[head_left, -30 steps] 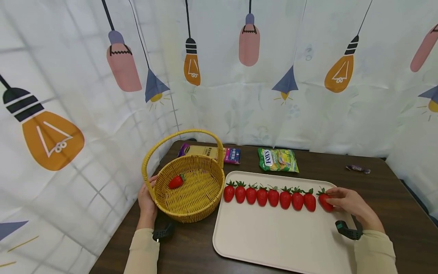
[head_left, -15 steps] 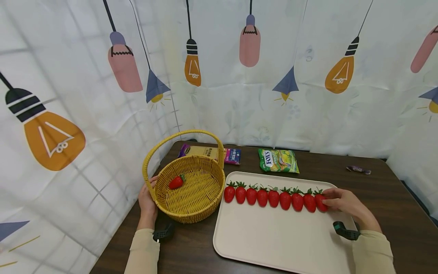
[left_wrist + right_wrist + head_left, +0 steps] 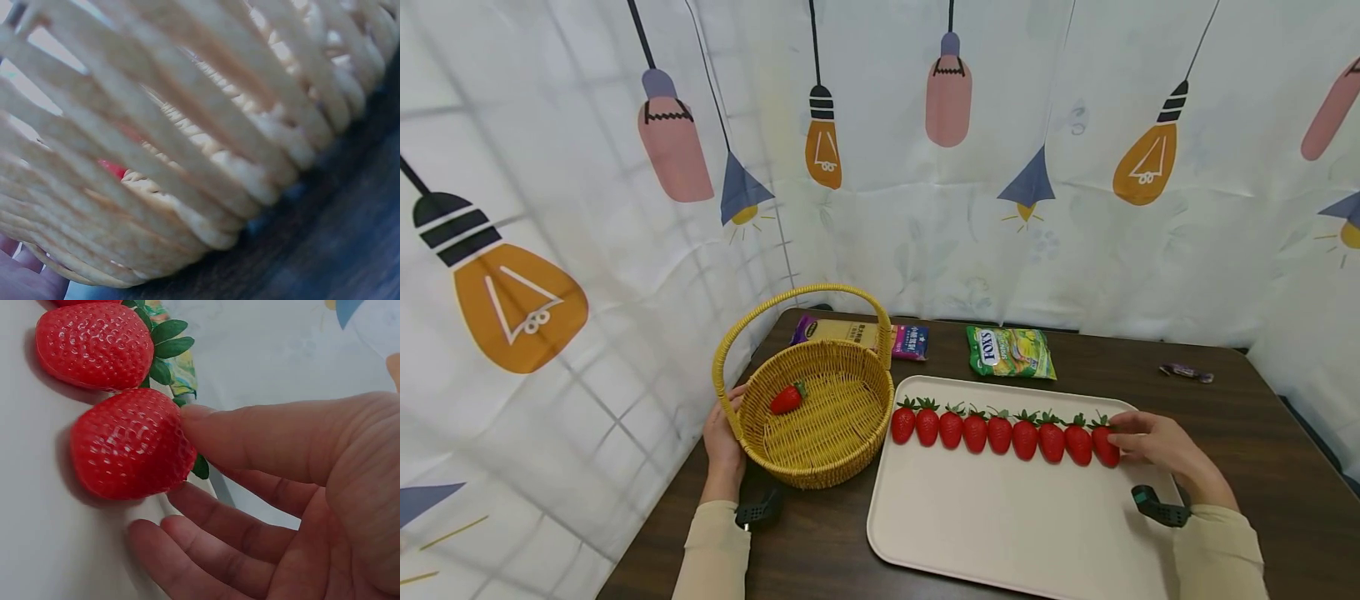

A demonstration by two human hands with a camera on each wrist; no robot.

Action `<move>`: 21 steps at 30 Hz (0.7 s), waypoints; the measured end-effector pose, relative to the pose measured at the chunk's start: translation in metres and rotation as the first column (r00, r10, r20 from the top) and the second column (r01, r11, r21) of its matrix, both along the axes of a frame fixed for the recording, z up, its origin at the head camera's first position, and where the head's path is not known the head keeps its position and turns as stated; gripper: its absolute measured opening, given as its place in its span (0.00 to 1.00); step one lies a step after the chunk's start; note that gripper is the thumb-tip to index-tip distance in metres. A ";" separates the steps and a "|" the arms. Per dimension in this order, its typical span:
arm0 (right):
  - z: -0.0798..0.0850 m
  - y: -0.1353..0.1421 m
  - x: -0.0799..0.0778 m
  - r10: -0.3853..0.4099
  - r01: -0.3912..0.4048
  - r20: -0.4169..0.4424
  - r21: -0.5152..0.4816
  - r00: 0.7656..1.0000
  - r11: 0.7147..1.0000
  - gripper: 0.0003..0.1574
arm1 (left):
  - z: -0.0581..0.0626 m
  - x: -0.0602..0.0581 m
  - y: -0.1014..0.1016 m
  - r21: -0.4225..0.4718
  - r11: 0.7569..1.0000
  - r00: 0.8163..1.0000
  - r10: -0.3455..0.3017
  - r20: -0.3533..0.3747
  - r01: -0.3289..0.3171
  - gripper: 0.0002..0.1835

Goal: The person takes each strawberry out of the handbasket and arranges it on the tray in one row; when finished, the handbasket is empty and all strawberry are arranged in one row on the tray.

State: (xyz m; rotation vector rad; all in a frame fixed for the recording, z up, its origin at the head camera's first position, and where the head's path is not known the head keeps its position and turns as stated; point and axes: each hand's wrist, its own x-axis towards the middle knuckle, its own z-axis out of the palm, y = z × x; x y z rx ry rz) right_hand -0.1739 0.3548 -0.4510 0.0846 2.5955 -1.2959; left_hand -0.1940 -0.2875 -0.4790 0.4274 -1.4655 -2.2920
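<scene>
My left hand point(image 3: 721, 442) holds the left side of the yellow woven basket point(image 3: 827, 477), fingertips near the handle's base. In the left wrist view, its fingers show only at the lower left corner, beside the wickerwork. One red strawberry point(image 3: 786, 399) lies inside the basket. My right hand point(image 3: 1165, 452) pinches the rightmost strawberry point(image 3: 128, 447) in a row on the cream tray point(image 3: 985, 525). Its thumb point(image 3: 262, 437) presses near the leafy end, while the other fingers spread below. The neighbouring strawberry point(image 3: 97, 347) sits close beside it, leaves pointing the same way.
Behind the tray lies a green candy bag point(image 3: 1011, 352). A purple and gold snack packet point(image 3: 910, 342) is partly hidden by the basket handle point(image 3: 820, 288). One small wrapped candy point(image 3: 1186, 372) rests on the dark wooden table point(image 3: 1292, 467), before a printed curtain point(image 3: 880, 242).
The rightmost strawberry has moved left with my right hand, closing the gap to the row, and turned more upright. My left hand and the basket stay in place.
</scene>
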 end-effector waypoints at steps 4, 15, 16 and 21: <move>0.000 0.004 0.000 -0.027 0.027 -0.013 0.008 1.000 1.000 0.36 | 0.000 0.000 0.000 0.001 1.000 1.000 0.003 -0.006 -0.003 0.19; 0.004 0.004 0.004 -0.130 0.129 -0.082 -0.024 0.988 0.991 0.38 | -0.002 -0.001 0.002 -0.001 1.000 1.000 -0.001 0.016 0.001 0.19; 0.006 0.001 0.004 -0.147 0.144 -0.094 -0.041 0.985 0.989 0.38 | -0.001 -0.001 0.001 -0.002 1.000 1.000 -0.001 0.015 0.001 0.19; 0.027 -0.027 0.003 -0.144 0.129 -0.183 -0.092 0.973 0.987 0.37 | -0.001 -0.002 0.000 0.001 1.000 1.000 0.005 -0.004 -0.005 0.18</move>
